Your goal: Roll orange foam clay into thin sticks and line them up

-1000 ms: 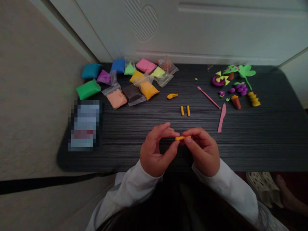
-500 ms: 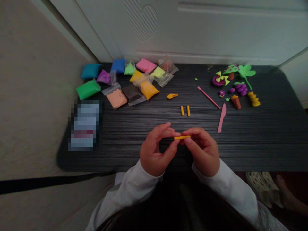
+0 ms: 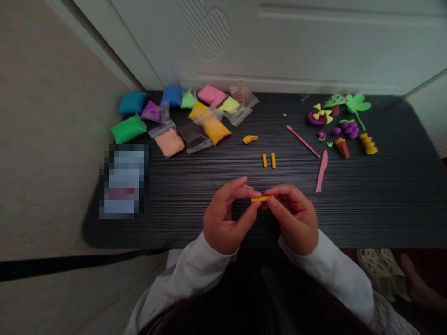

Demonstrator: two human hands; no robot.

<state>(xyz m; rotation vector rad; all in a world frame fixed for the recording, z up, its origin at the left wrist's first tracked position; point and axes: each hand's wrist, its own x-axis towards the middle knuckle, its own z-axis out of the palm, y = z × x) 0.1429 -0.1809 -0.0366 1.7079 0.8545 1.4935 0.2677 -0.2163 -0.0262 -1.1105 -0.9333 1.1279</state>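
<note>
From my head camera, I pinch a thin orange roll point(image 3: 261, 199) between the fingertips of both hands, just above the near half of the dark table point(image 3: 181, 200). My left hand point(image 3: 223, 221) has thumb and finger closed on its left part, and my right hand point(image 3: 298, 223) is clamped on its right end, so my fingertips cover some of the roll. The lower fingers of my right hand are curled out of sight.

A dark mass point(image 3: 251, 298) fills the bottom middle and hides part of my white sleeves. At the lower right, pale shoes point(image 3: 379, 270) and a bare foot point(image 3: 415, 279) are dim, partly blocked by the table edge. The screen of the phone-like device point(image 3: 124, 181) is blurred into blocks, so I can't read it. I can make out no brand or label on the clay bags point(image 3: 169, 141).

Compared with the earlier frames, the roll sits slightly further left in my fingers; my hands have barely moved. Two short orange rolls point(image 3: 273, 160) still lie side by side beyond them, with the orange lump point(image 3: 250, 139) farther back and the pink knife point(image 3: 321, 170) to the right.
</note>
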